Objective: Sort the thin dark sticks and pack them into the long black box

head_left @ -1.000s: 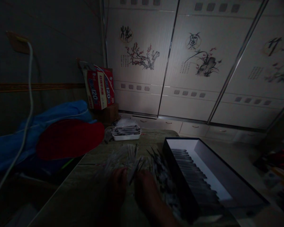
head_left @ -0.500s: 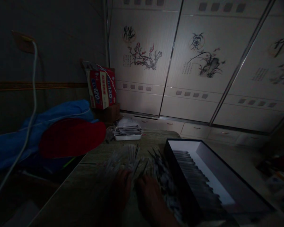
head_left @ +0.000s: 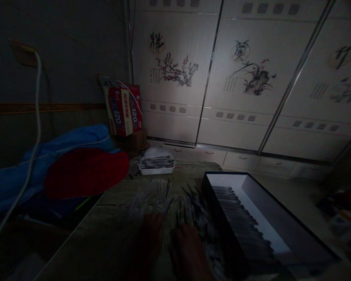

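Grip of left hand (head_left: 152, 230), right hand (head_left: 189, 244): cannot tell; slim dark plastic-looking sticks (head_left: 180, 209) at the latter's twelve o'clock seem light, stiff; pinch mid-length.

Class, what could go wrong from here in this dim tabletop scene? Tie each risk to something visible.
The loose dark pile lies between the right hand and the box, so a sideways sweep might scatter it. The pale slender pieces near the left hand barely show in this light, so some may be missed.
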### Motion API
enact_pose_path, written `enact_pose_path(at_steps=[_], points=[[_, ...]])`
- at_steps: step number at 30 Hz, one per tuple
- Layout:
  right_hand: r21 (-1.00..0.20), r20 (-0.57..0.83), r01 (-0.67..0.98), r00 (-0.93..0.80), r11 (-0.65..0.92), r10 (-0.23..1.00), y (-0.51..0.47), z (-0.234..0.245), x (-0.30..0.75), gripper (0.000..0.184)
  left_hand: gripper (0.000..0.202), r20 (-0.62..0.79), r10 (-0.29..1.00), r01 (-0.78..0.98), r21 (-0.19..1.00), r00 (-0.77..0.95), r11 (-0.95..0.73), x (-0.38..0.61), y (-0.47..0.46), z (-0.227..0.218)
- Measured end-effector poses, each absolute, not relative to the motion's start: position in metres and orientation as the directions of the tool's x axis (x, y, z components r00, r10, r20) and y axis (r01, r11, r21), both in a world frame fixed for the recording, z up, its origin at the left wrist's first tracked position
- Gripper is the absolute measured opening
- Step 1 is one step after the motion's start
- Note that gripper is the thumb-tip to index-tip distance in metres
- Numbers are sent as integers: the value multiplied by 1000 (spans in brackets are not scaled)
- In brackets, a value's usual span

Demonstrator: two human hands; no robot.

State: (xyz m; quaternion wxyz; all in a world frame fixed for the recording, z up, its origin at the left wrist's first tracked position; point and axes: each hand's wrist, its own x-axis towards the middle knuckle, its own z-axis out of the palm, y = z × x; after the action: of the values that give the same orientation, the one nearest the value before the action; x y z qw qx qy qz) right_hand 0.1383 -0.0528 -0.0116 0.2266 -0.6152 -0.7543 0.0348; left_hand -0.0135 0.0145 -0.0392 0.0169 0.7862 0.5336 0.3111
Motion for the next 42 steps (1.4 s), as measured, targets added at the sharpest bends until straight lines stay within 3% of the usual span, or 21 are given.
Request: enact_pose_path(at_steps=[6, 11, 15, 20, 23, 26, 30, 33, 36, 39, 42], points=[[-210, 339, 972, -33, 110, 940, -49, -16, 148, 33, 33, 459, 851, 840, 329, 257, -431, -11, 13, -45], [-128, 335, 990, -17, 64, 942, -49, -13, 147, 39, 26, 439, 864, 899, 226, 249, -374, -9, 7, -33], [-115, 286, 993, 26, 8, 958, -51, -3, 142, 32, 23, 416, 874, 926, 161, 250, -341, -11, 6, -32], [-80, 325, 997, 44, -19, 945, -53, -2, 142, 31, 24, 472, 843, 933, 109, 256, -344, -15, 10, -43], [-97, 316, 995, 46, -16, 948, -53, 0, 143, 28, 23, 497, 836, 936, 121, 232, -332, -16, 13, -48], [-97, 304, 995, 38, -9, 952, -51, 5, 143, 28, 22, 497, 856, 930, 228, 143, -287, -17, 16, -46], [-86, 273, 996, 22, 2, 962, -50, 6, 143, 30, 20, 428, 903, 831, 515, -35, -212, -18, 18, -28], [-70, 299, 997, 7, 15, 954, -50, -2, 144, 33, 21, 292, 943, 614, 778, -158, -138, -16, 16, -9], [-73, 391, 996, -12, 44, 920, -50, -12, 148, 36, 25, 174, 958, 382, 921, -230, -75, -14, 13, 7], [-197, 466, 980, 58, 39, 883, -48, -12, 150, 23, 29, 95, 971, 260, 965, -220, -35, -16, 11, 13], [-439, 518, 886, 111, 152, 848, -48, -2, 149, 17, 35, 164, 959, 241, 965, -230, -108, -23, 12, 8]])
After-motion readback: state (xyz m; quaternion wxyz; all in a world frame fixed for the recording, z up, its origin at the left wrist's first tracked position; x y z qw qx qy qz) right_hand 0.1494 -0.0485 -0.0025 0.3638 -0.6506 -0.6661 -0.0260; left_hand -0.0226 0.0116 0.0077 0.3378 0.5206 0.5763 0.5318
